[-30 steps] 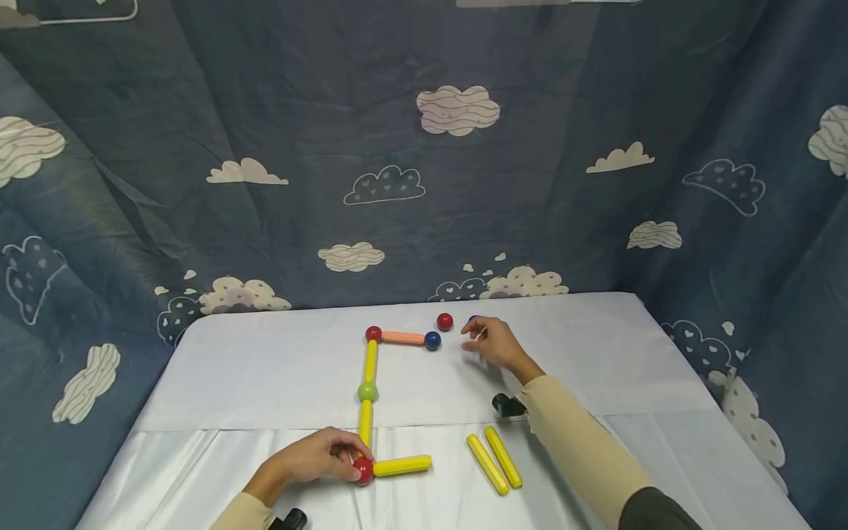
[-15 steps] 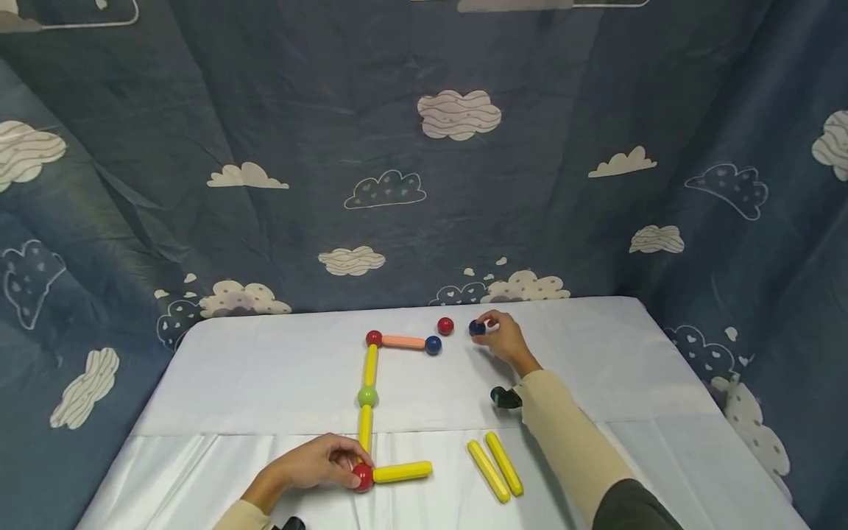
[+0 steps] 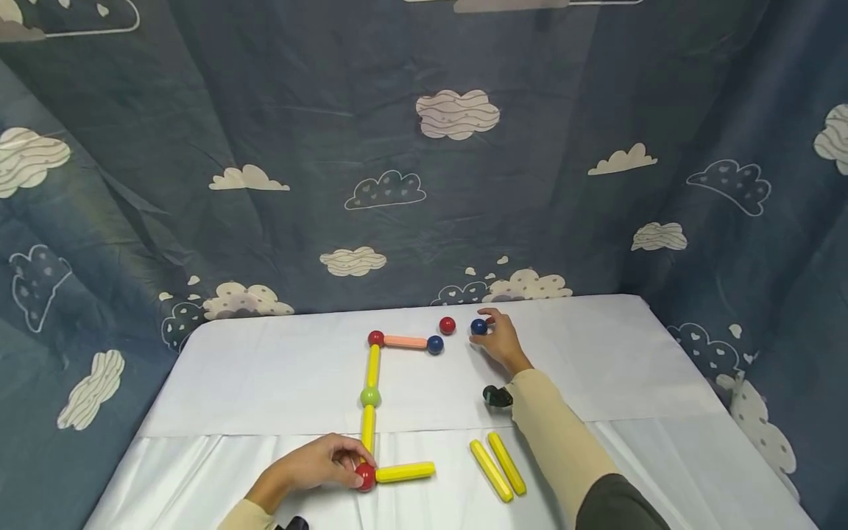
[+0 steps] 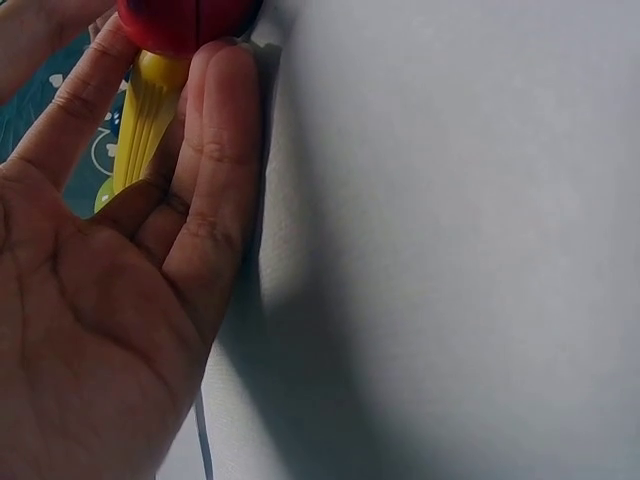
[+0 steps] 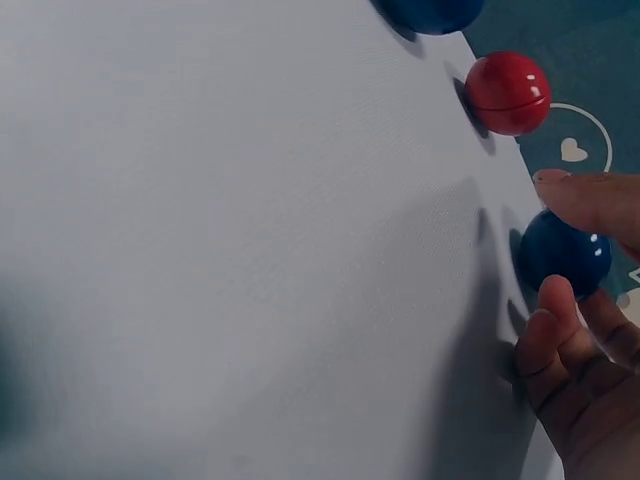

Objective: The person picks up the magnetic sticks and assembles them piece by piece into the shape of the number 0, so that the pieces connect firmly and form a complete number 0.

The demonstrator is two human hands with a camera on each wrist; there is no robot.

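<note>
My left hand point(image 3: 321, 465) holds a red ball point(image 3: 365, 477) at the near corner of a ball-and-stick figure, thumb at its side, fingers behind. In the left wrist view the fingertips touch that red ball point(image 4: 185, 20). A yellow stick point(image 3: 405, 472) runs right from it; another yellow stick point(image 3: 368, 427) leads away to a green ball point(image 3: 370, 397). At the back right, my right hand point(image 3: 501, 342) has thumb and fingers spread around a loose blue ball point(image 3: 479, 327) on the table. The right wrist view shows this blue ball point(image 5: 563, 253) between the fingers.
Beyond the green ball, a yellow stick point(image 3: 374, 366) reaches a red ball point(image 3: 376, 338), then an orange stick point(image 3: 405, 342) and blue ball point(image 3: 435, 344). A loose red ball point(image 3: 447, 325) lies nearby. Two yellow sticks point(image 3: 491, 471) lie front right on the white table point(image 3: 265, 383).
My right hand has moved around the loose blue ball, closed in on it, then spread its fingers slightly. That ball stays in place. The left hand stays at the red ball.
</note>
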